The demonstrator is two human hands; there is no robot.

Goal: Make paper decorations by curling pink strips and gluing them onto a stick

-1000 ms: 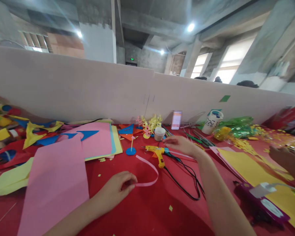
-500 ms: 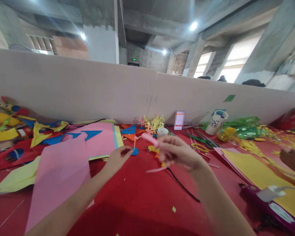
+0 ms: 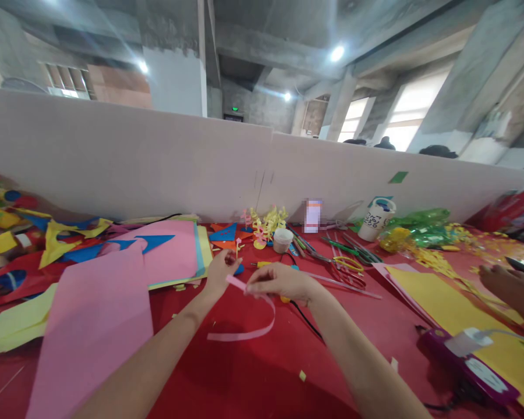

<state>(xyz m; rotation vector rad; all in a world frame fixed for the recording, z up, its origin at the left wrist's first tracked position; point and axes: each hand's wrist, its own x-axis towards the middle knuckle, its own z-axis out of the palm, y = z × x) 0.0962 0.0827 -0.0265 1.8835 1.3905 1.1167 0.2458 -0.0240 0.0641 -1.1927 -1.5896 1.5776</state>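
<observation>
In my right hand [image 3: 279,282], thumb and fingers pinch a pink paper strip [image 3: 248,336] near one end. The strip's long tail curls down and to the left above the red tabletop. My left hand [image 3: 222,269] is closed at a thin stick [image 3: 237,249] with a small pink tip. That stick rises from a round blue base [image 3: 239,269], partly hidden behind the fingers. Just beyond stand yellow curled-paper pieces [image 3: 274,220] and a small white cup [image 3: 282,240]. A hot glue gun, yellow with a black cord [image 3: 305,319], lies partly covered behind my right hand.
Pink paper sheets [image 3: 96,320] lie at the left, beside cut felt-like scraps. Red-handled scissors [image 3: 349,276] and other tools are right of centre. A purple power strip [image 3: 471,364] sits front right. Another person's hand [image 3: 500,285] shows at the right edge.
My right hand has moved left and slightly down with the pink strip, closer to my left hand. The left hand has turned, its fingers now higher at the stick.
</observation>
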